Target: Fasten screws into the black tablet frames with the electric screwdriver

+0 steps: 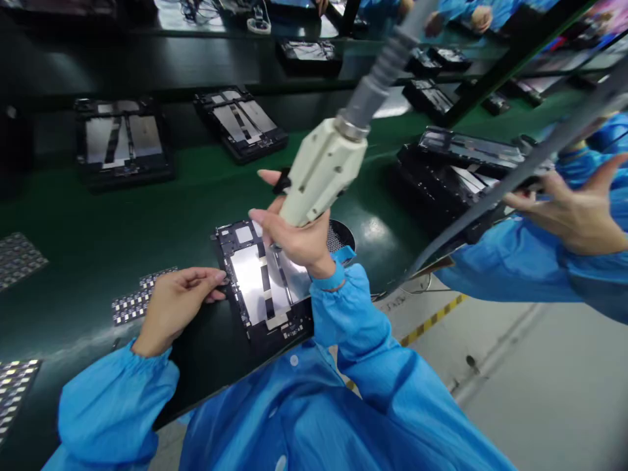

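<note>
My right hand is wrapped round a cream-white powered screwdriver, which has a grey corrugated hose at its top. Its tip is hidden behind my hand, above an opened tablet with bright metal plates and dark ribbon cables. The tablet lies on the green bench near the front edge. At the tablet's left edge, my left hand pinches a small dark part, too small to name. Sheets of small parts lie beside my left hand.
Two more opened tablets rest on dark trays at the back. A round perforated dish stands right of my tablet. At the right, a co-worker's hand holds a tablet above a black stack. A grey hose crosses there.
</note>
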Motion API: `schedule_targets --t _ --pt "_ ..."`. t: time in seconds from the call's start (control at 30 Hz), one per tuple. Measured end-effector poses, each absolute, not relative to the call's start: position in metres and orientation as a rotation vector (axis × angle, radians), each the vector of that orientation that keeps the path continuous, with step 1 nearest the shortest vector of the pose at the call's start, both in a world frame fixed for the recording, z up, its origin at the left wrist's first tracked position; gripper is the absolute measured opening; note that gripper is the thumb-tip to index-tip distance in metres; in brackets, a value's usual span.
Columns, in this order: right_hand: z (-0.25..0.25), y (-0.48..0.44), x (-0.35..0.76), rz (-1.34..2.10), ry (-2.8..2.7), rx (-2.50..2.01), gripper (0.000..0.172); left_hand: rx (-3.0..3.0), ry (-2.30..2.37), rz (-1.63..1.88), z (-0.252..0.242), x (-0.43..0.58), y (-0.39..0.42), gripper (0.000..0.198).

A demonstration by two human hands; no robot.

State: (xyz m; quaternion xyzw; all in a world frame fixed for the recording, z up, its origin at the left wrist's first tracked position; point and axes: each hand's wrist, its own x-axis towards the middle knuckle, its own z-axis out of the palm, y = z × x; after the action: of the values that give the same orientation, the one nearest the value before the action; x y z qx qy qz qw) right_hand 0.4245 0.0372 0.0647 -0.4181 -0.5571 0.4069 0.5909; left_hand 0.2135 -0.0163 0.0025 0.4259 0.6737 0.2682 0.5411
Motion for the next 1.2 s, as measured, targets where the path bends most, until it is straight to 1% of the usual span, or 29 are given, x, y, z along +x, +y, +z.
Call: schedule_targets --t 0.07,0.17,0.3,0.4,0.47,0.63,0.83,0.93,1.03,1.2 --pt "0.067 0.032 0.404 1.027 -1.306 -0.896 0.034 1.052 1.523 0.581 0.0 0.216 -0.01 0.05" --pt "0.064 0.028 0.382 1.127 -1.306 -0.892 0.031 1.151 1.506 0.577 -0.003 0.216 -0.004 0.047" --pt "0.052 0.025 0.362 1.207 -1.278 -0.971 0.037 1.399 1.55 0.624 -0.006 0.215 -0.001 0.032" --pt "0.042 0.026 0.351 1.282 -1.258 -1.013 0.035 1.486 1.576 0.658 -0.01 0.214 -0.001 0.025" --pt "0.035 0.027 0.346 1.289 -1.263 -1.055 0.035 1.482 1.594 0.665 -0.012 0.213 0.0 0.024" --pt "0.022 0.031 0.338 1.254 -1.299 -1.071 0.043 1.395 1.558 0.567 -0.016 0.207 0.01 0.028" --pt "0.008 0.033 0.334 1.179 -1.41 -1.135 0.033 1.284 1.452 0.477 -0.016 0.204 0.025 0.03" --pt "0.007 0.032 0.333 1.185 -1.456 -1.184 0.028 1.252 1.453 0.482 -0.018 0.204 0.027 0.026" --pt "0.008 0.032 0.333 1.19 -1.471 -1.231 0.027 1.225 1.455 0.49 -0.018 0.203 0.026 0.022" --pt "0.007 0.032 0.334 1.166 -1.464 -1.19 0.029 1.212 1.431 0.491 -0.013 0.204 0.025 0.025"
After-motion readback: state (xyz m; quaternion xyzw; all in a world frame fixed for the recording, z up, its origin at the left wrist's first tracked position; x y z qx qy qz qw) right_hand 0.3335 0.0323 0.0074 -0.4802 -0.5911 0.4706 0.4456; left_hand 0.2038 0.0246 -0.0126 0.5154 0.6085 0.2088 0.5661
